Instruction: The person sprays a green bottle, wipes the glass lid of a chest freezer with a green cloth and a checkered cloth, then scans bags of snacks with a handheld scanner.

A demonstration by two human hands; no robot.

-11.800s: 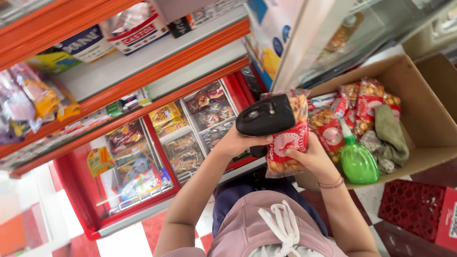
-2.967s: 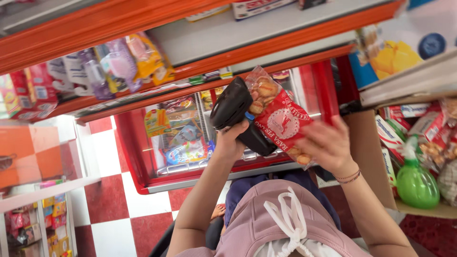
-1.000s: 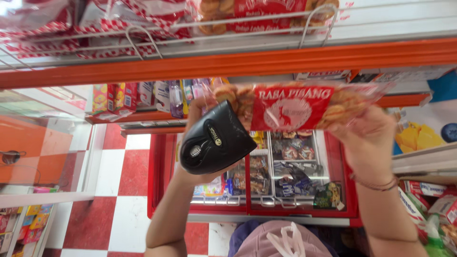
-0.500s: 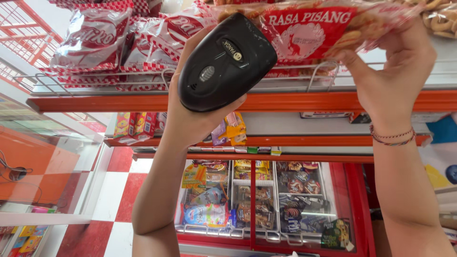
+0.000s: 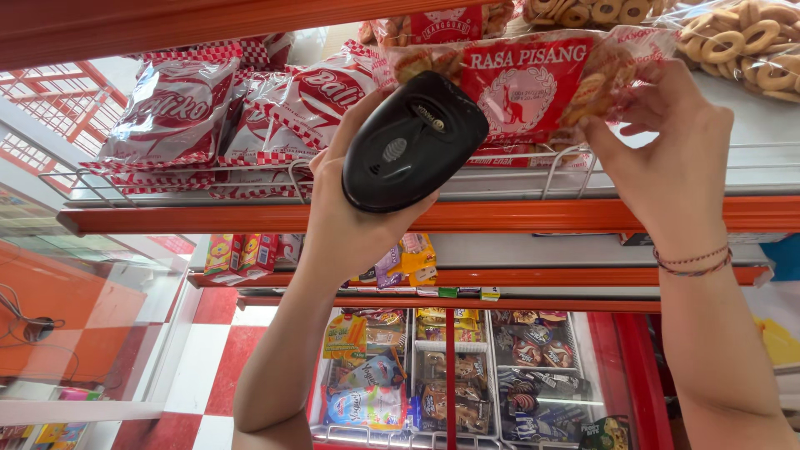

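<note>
My left hand (image 5: 350,208) is raised and grips a black handheld barcode scanner (image 5: 412,142), whose head touches a clear snack packet with a red label (image 5: 533,79). My right hand (image 5: 667,158) holds that packet by its right end, at the front of the top shelf (image 5: 750,179). The packet holds small brown biscuits. A thin beaded bracelet (image 5: 690,260) circles my right wrist.
Red-and-white snack bags (image 5: 179,104) fill the top shelf's left side behind a wire rail (image 5: 250,171). Bags of ring-shaped biscuits (image 5: 742,37) lie at the top right. Orange shelves below carry small packets (image 5: 400,258), and wire baskets of snacks (image 5: 450,375) stand lower down.
Both my hands have risen with the scanner and packet to the top shelf, and the view has tilted up from the lower shelves and cardboard box to this shelf.
</note>
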